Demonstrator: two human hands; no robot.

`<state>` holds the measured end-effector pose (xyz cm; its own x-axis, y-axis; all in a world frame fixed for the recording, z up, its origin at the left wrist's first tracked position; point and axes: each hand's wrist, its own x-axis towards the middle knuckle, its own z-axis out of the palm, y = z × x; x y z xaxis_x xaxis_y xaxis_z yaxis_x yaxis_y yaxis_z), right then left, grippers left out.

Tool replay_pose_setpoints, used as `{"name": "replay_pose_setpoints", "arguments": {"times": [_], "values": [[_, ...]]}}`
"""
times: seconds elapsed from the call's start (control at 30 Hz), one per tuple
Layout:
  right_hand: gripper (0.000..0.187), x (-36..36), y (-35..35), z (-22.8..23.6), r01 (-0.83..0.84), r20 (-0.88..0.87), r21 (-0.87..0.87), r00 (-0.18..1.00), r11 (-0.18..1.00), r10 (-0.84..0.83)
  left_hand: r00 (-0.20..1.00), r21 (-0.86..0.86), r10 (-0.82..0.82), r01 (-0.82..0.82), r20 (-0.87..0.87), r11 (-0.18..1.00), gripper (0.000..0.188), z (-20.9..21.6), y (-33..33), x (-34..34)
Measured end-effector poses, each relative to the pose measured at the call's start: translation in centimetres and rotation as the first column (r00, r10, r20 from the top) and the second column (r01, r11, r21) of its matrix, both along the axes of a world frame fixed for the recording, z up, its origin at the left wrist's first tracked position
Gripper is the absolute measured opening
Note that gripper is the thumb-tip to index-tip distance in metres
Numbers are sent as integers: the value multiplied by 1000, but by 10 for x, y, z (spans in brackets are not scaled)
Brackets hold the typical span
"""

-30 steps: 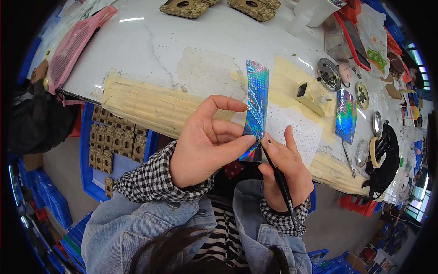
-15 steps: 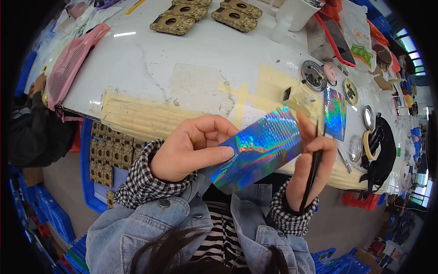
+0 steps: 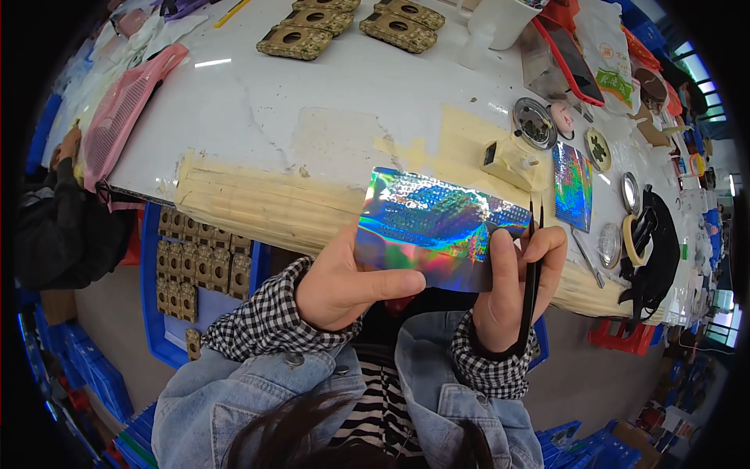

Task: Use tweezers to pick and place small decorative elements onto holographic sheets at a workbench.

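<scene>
A shiny holographic sticker sheet (image 3: 430, 234), with rows of small shapes on it, is held in front of me at the table's near edge. My left hand (image 3: 332, 285) grips its lower left part, the thumb lying across the front. On its right side, my right hand (image 3: 512, 285) touches the sheet with a fingertip. Dark tweezers (image 3: 532, 289) sit between the fingers of that same hand, their tips pointing away from me. Just beyond the sheet stands a small block wrapped in yellowish tape (image 3: 508, 166).
A second holographic sheet (image 3: 573, 187) lies on the right, near a round metal dish (image 3: 536, 123) and a metal tool (image 3: 587, 258). Camouflage-patterned cases (image 3: 293, 42) stand at the far side; more fill a blue tray (image 3: 148, 313) below left. A pink mesh basket (image 3: 129, 117) is at left.
The sheet has turned flatter and more level, its face now toward me. My left hand has moved slightly right, and the right hand's fingers have come to the sheet's right side.
</scene>
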<state>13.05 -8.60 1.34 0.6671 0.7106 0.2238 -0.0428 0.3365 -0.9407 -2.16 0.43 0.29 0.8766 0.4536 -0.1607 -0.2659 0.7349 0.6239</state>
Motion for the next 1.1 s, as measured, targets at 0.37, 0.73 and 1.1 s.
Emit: {"name": "replay_pose_setpoints", "arguments": {"times": [0.37,0.73,1.1], "values": [[35,-8,-1,-8,101,65,34,993,994,-103,985,-206,92,-61,147,977,46,0,-19,11],[34,5,0,-6,70,224,1,972,998,-68,967,177,190,-160,-168,971,31,9,-5,7],[31,5,-7,-11,-98,212,-178,968,979,136,955,103,240,-224,-177,969,35,13,1,4]]}}
